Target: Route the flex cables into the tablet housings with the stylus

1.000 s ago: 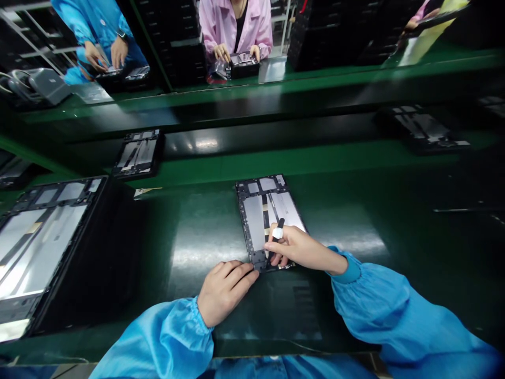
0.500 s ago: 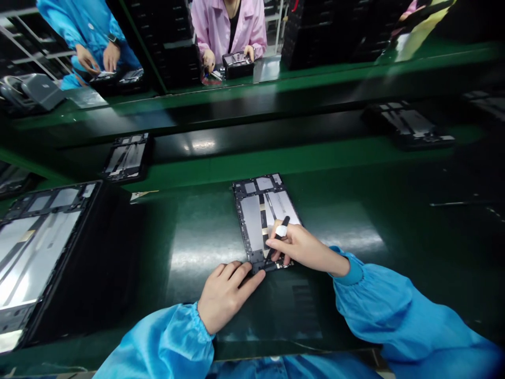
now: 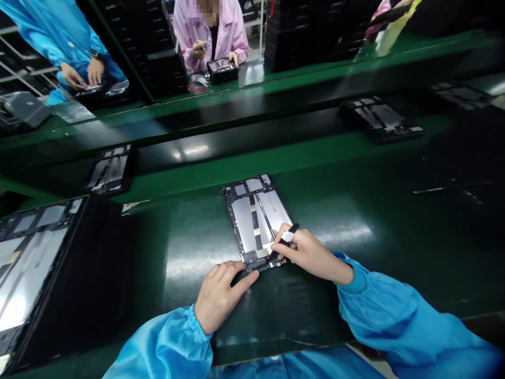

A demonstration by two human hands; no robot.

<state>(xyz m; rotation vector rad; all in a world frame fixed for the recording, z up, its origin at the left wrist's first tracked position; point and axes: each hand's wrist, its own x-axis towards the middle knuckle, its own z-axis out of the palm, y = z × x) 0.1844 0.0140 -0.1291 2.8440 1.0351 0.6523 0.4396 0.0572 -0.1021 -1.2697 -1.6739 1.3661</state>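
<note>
On the dark green counter [image 3: 355, 221], right in front of the person, lay an open tablet [image 3: 252, 221] with its silver insides facing up. It lay flat, with one short end toward the person.

The right hand [image 3: 305, 252] came in from the right side, and its arm was bent in a blue sleeve [image 3: 394, 316]. Its fingers were curled tight around a thin black tool [image 3: 291, 232], held like a pencil. The tool had a white band near the fingers. Its tip pointed down and to the left, at the near end of the tablet. The exact spot it touched was too small to see.

The left hand [image 3: 219, 297] lay palm down on the counter, just below the tablet. It held nothing. Its fingers were loose and a bit bent, and the pointing finger reached out to the tablet's near corner.

Far to the left sat a big black tray [image 3: 90, 273] with another open tablet on top. Two more tablets [image 3: 108, 171] [image 3: 379, 118] lay farther off on the long belt. Across the belt, a person in a pink coat [image 3: 232, 31] and a person in a blue coat [image 3: 47, 31] had their own hands on small dark things.
</note>
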